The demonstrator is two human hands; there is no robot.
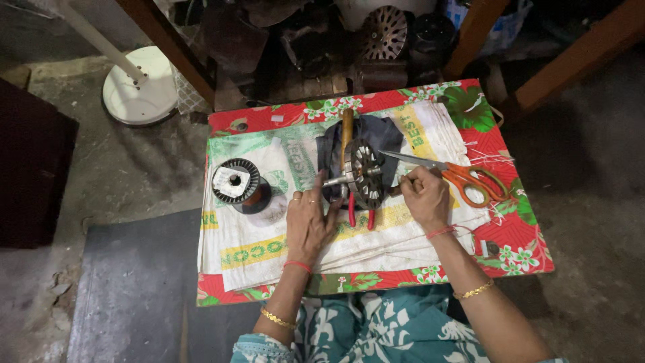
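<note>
A round metal motor core with slots [365,173] stands on edge on a low table, its shaft sticking out to the left. My left hand [309,218] steadies it by the shaft, fingers spread against its left side. My right hand [423,195] is closed at the core's right edge; what it pinches is too small to make out. A wooden-handled tool [346,131] lies behind the core on a dark cloth [383,131]. Red-handled pliers [359,216] lie just under the core. Orange-handled scissors [463,178] rest right beside my right hand.
A spool of copper wire [237,181] stands at the table's left. White woven sacks [282,235] cover a red floral tablecloth [510,235]. Behind the table are more motor parts [384,30], wooden legs [168,47] and a white fan base [139,84].
</note>
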